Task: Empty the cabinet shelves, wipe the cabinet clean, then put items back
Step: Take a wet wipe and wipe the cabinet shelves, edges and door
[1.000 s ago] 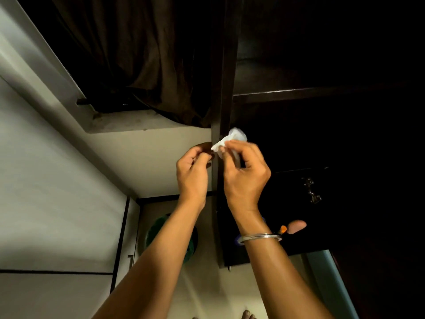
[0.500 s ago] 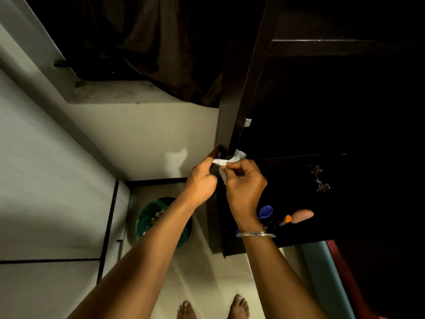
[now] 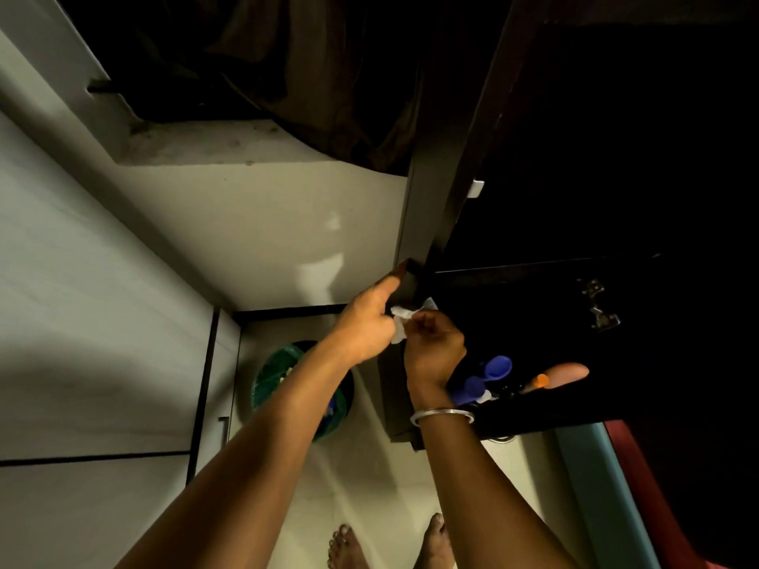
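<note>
Both bare forearms reach up and away from the camera, converging at the middle of the view in front of the tall dark brown wooden cabinet [image 3: 435, 207], whose narrow front edge runs up from the hands toward the top right. The left hand [image 3: 365, 326] is raised with its back toward the camera; its index finger points up and touches the cabinet's edge, while the other fingers curl in and pinch the left end of a small crumpled white tissue [image 3: 400, 322]. The right hand [image 3: 433, 344] sits just right of it, wrist bent and fingers curled tightly inward, pinching the right part of the same tissue, so the wad is held between the two hands, close against the cabinet's edge. A thin silver metal bangle [image 3: 441, 416] circles the right wrist. The cabinet's interior to the right is too dark to read. Behind the right wrist, on the dark lower part of the cabinet, lie some blue plastic rounded pieces [image 3: 491, 373] and a small orange-tipped object [image 3: 540, 381], with a metal hinge [image 3: 597, 305] farther right. On the pale floor to the left, beneath the left forearm, stands a round bin with a green liner [image 3: 283, 384]. Two bare feet [image 3: 435, 542] show at the bottom edge, and a dark brown curtain [image 3: 328, 76] hangs across the top.
</note>
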`<state>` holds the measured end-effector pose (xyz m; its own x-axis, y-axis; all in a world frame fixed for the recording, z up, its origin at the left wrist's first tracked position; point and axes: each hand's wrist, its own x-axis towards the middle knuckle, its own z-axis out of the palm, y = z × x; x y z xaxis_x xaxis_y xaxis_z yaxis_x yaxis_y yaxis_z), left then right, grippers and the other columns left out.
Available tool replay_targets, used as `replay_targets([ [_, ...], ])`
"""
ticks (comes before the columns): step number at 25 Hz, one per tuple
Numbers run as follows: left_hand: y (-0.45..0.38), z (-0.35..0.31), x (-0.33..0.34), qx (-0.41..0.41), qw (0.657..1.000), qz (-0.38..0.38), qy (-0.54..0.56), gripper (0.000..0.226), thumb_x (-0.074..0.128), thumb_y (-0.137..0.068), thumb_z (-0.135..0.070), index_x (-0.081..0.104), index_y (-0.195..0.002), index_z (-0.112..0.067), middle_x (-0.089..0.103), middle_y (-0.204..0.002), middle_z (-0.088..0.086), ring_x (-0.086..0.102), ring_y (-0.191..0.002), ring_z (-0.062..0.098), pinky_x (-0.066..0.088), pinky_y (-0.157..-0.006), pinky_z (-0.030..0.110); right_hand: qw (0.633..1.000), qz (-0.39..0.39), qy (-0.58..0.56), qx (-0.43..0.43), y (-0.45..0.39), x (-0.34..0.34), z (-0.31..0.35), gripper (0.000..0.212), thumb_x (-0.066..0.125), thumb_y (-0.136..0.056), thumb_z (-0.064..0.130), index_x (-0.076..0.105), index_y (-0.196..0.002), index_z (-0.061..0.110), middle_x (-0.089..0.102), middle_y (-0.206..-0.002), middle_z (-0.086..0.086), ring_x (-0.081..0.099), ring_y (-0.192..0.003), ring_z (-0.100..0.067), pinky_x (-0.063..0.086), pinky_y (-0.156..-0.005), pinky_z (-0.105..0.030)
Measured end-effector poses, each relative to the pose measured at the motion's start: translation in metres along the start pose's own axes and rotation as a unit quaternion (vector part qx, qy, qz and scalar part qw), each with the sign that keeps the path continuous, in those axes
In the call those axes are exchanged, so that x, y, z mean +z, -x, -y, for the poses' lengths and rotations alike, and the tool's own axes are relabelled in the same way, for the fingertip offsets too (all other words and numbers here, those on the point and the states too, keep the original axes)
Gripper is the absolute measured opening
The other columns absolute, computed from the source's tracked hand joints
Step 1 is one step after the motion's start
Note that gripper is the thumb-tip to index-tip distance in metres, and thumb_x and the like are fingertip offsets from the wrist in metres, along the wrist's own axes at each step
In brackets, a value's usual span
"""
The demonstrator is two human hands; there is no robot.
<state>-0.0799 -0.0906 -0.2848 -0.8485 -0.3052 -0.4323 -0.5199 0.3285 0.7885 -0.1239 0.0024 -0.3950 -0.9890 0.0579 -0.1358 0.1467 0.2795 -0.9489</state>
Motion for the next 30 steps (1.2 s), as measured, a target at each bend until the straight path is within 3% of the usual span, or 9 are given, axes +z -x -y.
replay_targets([
  [5, 0.007, -0.001, 0.001, 0.0, 1.0, 0.009, 0.01, 0.08, 0.044, -0.088, 0.011, 0.03, -0.155, -0.03, 0.043, -0.152, 0.003, 0.045, -0.133, 0.019, 0.048, -0.104, 0.035, 0.976, 0.103, 0.155, 0.113, -0.017, 0.006, -0.019, 0.011, 0.067, -0.088, 0.009, 0.073, -0.096, 0.005, 0.072, -0.1, -0.015, 0.068, -0.099, -0.031, 0.044, -0.074, -0.023],
  [10, 0.009, 0.001, 0.004, -0.002, 1.0, 0.022, 0.018, 0.083, 0.045, -0.088, 0.01, 0.025, -0.157, -0.032, 0.041, -0.154, -0.002, 0.035, -0.143, 0.015, 0.034, -0.105, 0.019, 0.934, 0.118, 0.311, 0.133, -0.03, 0.01, -0.01, 0.031, 0.058, -0.097, 0.024, 0.067, -0.119, 0.004, 0.066, -0.121, -0.018, 0.063, -0.115, -0.034, 0.053, -0.091, -0.037],
  [12, 0.008, 0.004, 0.006, 0.0, 0.999, 0.035, 0.025, 0.084, 0.046, -0.085, 0.006, 0.025, -0.157, -0.033, 0.042, -0.15, -0.007, 0.036, -0.14, 0.011, 0.031, -0.104, 0.017, 0.941, 0.083, 0.278, 0.172, -0.033, 0.008, -0.008, 0.039, 0.046, -0.103, 0.029, 0.058, -0.131, 0.005, 0.06, -0.132, -0.016, 0.057, -0.123, -0.031, 0.048, -0.097, -0.035],
  [14, 0.005, 0.012, 0.01, -0.002, 0.998, 0.037, 0.049, 0.089, 0.049, -0.074, -0.01, 0.025, -0.157, -0.033, 0.039, -0.152, -0.01, 0.034, -0.141, 0.009, 0.032, -0.114, 0.026, 0.943, 0.07, 0.242, 0.217, -0.031, 0.004, -0.007, 0.045, 0.037, -0.106, 0.033, 0.048, -0.14, 0.006, 0.052, -0.142, -0.014, 0.05, -0.132, -0.03, 0.042, -0.104, -0.035],
  [16, 0.006, 0.011, 0.014, -0.006, 0.996, 0.023, 0.087, 0.088, 0.05, -0.074, -0.009, 0.026, -0.157, -0.027, 0.034, -0.157, -0.005, 0.031, -0.146, 0.012, 0.027, -0.121, 0.034, 0.942, 0.095, 0.252, 0.201, -0.027, 0.002, 0.001, 0.048, 0.031, -0.106, 0.04, 0.042, -0.145, 0.012, 0.047, -0.147, -0.012, 0.046, -0.136, -0.029, 0.038, -0.105, -0.033],
  [19, 0.013, 0.0, 0.019, -0.018, 0.987, -0.01, 0.161, 0.078, 0.046, -0.086, 0.018, 0.029, -0.155, -0.014, 0.036, -0.155, -0.001, 0.033, -0.145, 0.012, 0.025, -0.121, 0.03, 0.96, 0.127, 0.147, 0.202, -0.027, -0.009, 0.028, 0.04, 0.038, -0.105, 0.035, 0.053, -0.134, 0.013, 0.058, -0.137, -0.009, 0.058, -0.122, -0.024, 0.045, -0.094, -0.029],
  [22, 0.027, -0.028, 0.017, -0.02, 0.975, -0.06, 0.214, 0.081, 0.038, -0.081, 0.029, 0.035, -0.153, -0.009, 0.04, -0.155, 0.008, 0.037, -0.144, 0.016, 0.034, -0.115, 0.028, 0.964, 0.092, -0.029, 0.248, -0.014, -0.019, 0.069, 0.013, 0.062, -0.088, -0.001, 0.068, -0.1, -0.001, 0.07, -0.104, -0.015, 0.068, -0.095, -0.026, 0.055, -0.08, -0.036],
  [25, 0.04, -0.062, 0.009, 0.0, 0.963, -0.118, 0.242, 0.084, 0.037, -0.077, 0.028, 0.038, -0.152, -0.011, 0.044, -0.153, 0.01, 0.04, -0.143, 0.018, 0.042, -0.105, 0.023, 0.979, 0.051, -0.064, 0.184, -0.004, -0.033, 0.11, 0.02, 0.07, -0.071, 0.0, 0.065, -0.063, 0.017, 0.073, -0.082, -0.012, 0.072, -0.086, -0.035, 0.059, -0.076, -0.046],
  [30, 0.076, -0.119, -0.005, 0.096, 0.963, -0.174, 0.18, 0.077, 0.045, -0.087, 0.01, 0.029, -0.156, -0.02, 0.045, -0.148, -0.003, 0.049, -0.12, -0.002, 0.042, -0.097, 0.014, 0.989, 0.053, -0.104, 0.086, 0.015, -0.068, 0.194, 0.019, 0.074, -0.07, 0.0, 0.068, -0.067, 0.018, 0.073, -0.076, -0.007, 0.073, -0.075, -0.023, 0.062, -0.073, -0.042],
])
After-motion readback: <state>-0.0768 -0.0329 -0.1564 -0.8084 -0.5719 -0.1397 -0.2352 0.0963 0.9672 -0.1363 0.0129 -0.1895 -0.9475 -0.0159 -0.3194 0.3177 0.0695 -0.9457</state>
